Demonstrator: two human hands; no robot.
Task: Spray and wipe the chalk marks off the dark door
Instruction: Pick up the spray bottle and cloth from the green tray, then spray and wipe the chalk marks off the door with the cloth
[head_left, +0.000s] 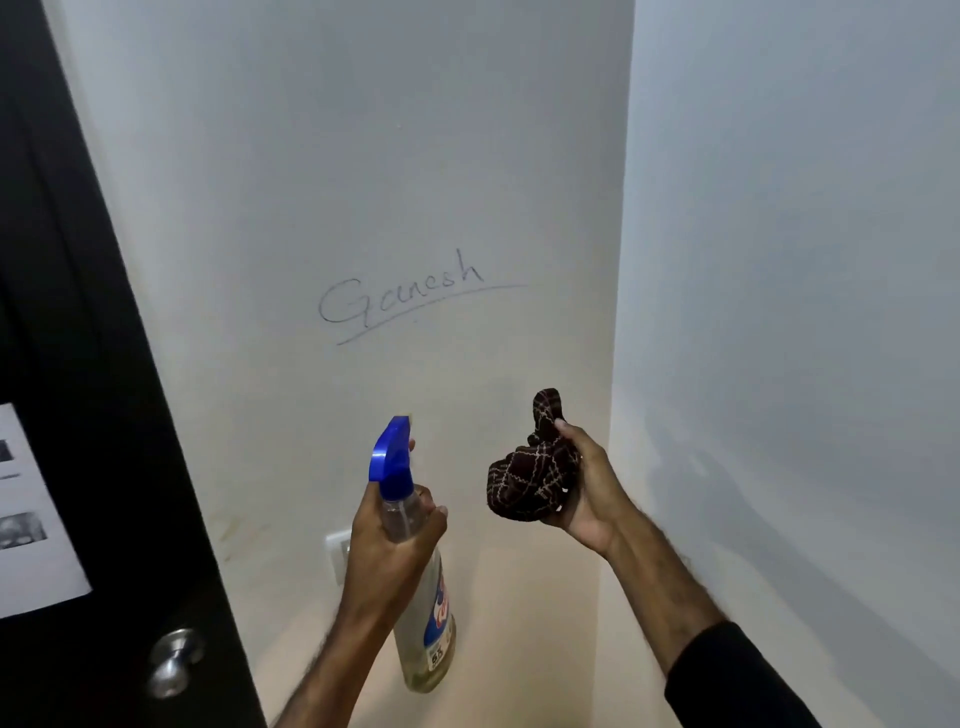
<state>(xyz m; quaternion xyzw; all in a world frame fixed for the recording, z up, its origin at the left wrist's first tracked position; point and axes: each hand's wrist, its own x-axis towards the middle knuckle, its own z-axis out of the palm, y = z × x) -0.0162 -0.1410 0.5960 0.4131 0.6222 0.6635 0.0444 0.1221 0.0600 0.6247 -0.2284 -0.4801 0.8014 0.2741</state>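
Head view: left hand (387, 540) gripping blue-capped spray bottle (421, 597), right hand (584, 483) clutching bunched checked cloth (530, 480) (dark maroon)

Walls: two plain white painted walls (363, 156) meeting in a corner right of centre.
Writing: an underlined grey handwritten word (402, 296) on the left wall.
Fitting: a white wall socket plate (338, 551) low down.
Light: cool above, warmer cream toward the bottom; soft shadows on the right wall.
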